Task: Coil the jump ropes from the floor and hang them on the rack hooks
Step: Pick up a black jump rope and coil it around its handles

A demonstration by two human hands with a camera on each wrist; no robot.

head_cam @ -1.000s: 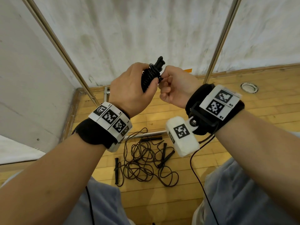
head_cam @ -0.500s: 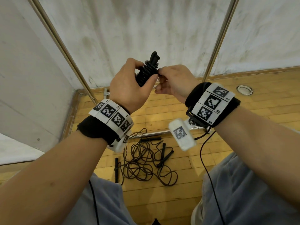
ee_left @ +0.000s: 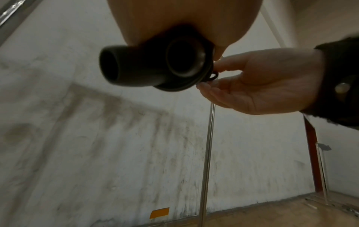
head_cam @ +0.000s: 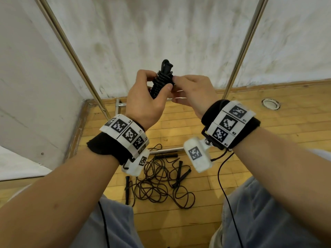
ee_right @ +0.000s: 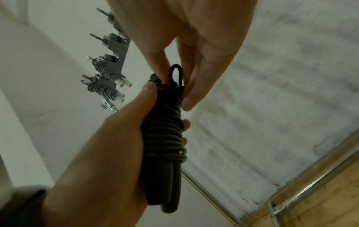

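My left hand [head_cam: 143, 97] grips a black jump rope [head_cam: 162, 79] wound tight round its two handles and holds it upright at chest height. My right hand [head_cam: 189, 92] pinches a small loop of the cord [ee_right: 175, 73] at the top of the bundle. From the left wrist view the handle ends [ee_left: 149, 64] point at the camera. Several loose black jump ropes [head_cam: 157, 179] lie tangled on the wood floor below my wrists. In the right wrist view, rack hooks [ee_right: 108, 41] stand high on the left, and two lower ones carry coiled ropes with white handles [ee_right: 108, 86].
Two slanted metal rack poles [head_cam: 71, 51] [head_cam: 241, 49] rise on either side of my hands before a stained white wall. A rack base bar [head_cam: 168, 150] lies on the floor by the tangle. A round floor fitting [head_cam: 270, 104] sits at the right.
Both hands have lifted slightly with the bundle. My right hand has uncurled from a fist and now pinches the cord end at the bundle's top.
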